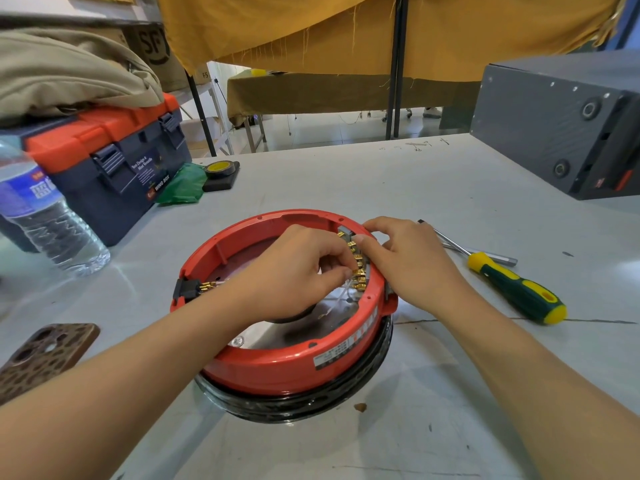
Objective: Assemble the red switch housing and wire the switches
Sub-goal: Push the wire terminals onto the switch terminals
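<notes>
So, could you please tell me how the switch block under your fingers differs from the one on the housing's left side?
The right switch block is long with a row of many brass terminals, and both hands touch it; the left switch block is short and black, shows few terminals, and is untouched. Both sit in the red housing wall.

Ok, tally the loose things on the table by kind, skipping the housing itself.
Screwdriver: 1
Metal rod: 1
Bottle: 1
Toolbox: 1
Tape roll: 1
Phone: 1
Green bag: 1
Grey box: 1
Total: 8
</notes>
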### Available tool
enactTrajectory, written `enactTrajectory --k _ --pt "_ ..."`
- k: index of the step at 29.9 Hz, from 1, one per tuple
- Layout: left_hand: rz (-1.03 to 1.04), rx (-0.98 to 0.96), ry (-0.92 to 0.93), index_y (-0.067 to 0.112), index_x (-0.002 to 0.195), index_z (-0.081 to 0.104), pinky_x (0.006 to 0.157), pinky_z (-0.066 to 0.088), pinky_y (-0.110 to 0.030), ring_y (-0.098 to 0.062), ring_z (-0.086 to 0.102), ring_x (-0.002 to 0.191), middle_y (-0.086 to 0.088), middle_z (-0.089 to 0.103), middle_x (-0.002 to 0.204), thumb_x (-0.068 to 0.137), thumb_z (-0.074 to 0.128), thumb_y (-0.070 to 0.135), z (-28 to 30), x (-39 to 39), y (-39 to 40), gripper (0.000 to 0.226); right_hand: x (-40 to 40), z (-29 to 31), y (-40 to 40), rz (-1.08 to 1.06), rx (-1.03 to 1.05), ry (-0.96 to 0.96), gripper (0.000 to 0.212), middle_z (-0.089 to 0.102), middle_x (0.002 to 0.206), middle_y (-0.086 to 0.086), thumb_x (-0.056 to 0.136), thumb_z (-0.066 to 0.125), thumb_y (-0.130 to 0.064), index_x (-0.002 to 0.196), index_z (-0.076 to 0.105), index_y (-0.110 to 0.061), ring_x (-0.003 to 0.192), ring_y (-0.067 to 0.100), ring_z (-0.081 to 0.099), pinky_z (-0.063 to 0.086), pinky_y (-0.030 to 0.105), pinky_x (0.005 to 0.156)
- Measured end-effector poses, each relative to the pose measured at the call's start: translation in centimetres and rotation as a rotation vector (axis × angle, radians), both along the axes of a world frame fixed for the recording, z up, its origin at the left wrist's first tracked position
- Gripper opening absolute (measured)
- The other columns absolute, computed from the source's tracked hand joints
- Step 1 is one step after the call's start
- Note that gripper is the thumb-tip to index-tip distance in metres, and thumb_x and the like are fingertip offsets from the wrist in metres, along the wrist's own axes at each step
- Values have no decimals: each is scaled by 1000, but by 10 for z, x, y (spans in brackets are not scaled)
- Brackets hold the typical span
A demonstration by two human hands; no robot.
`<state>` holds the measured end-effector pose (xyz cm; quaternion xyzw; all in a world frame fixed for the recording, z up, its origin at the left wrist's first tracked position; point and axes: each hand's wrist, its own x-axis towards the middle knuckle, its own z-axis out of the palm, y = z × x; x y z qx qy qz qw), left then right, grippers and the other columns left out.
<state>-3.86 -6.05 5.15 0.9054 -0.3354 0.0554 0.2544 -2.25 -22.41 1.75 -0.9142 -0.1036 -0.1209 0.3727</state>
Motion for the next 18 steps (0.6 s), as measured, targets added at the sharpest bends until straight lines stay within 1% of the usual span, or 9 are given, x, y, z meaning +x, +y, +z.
enactTrajectory --k 2,5,11,15,18 --pt "-3 13 -2 8 83 72 62 36 -6 3 54 62 9 62 69 84 64 5 1 0 0 8 0 0 1 -24 -55 -12 31 54 63 1 96 45 -40 109 65 -21 78 30 61 46 41 88" --pt "-9 26 -9 8 83 72 62 35 -5 3 54 63 8 62 71 84 64 5 1 -1 0 8 -1 0 4 -45 -103 -40 31 55 65 3 97 43 -41 109 64 -20 84 31 61 44 41 90" --pt "-4 13 -3 8 84 72 62 36 -5 4 54 63 11 60 69 84 64 5 1 -1 1 8 -1 0 3 -60 -107 -55 33 50 63 1 98 42 -40 113 63 -18 83 33 59 44 41 89" --pt "14 -20 39 11 83 74 62 37 -4 5 56 65 21 58 66 83 65 6 1 0 2 10 -1 -1 1 -57 -80 -38 33 45 60 -3 97 43 -39 115 62 -19 79 32 57 46 40 87" --pt "37 -65 89 14 82 74 61 39 -7 3 57 62 18 62 63 82 67 7 -1 3 5 10 -1 -1 0 -48 -70 -34 33 53 67 3 97 43 -40 115 62 -20 82 35 60 47 41 85"
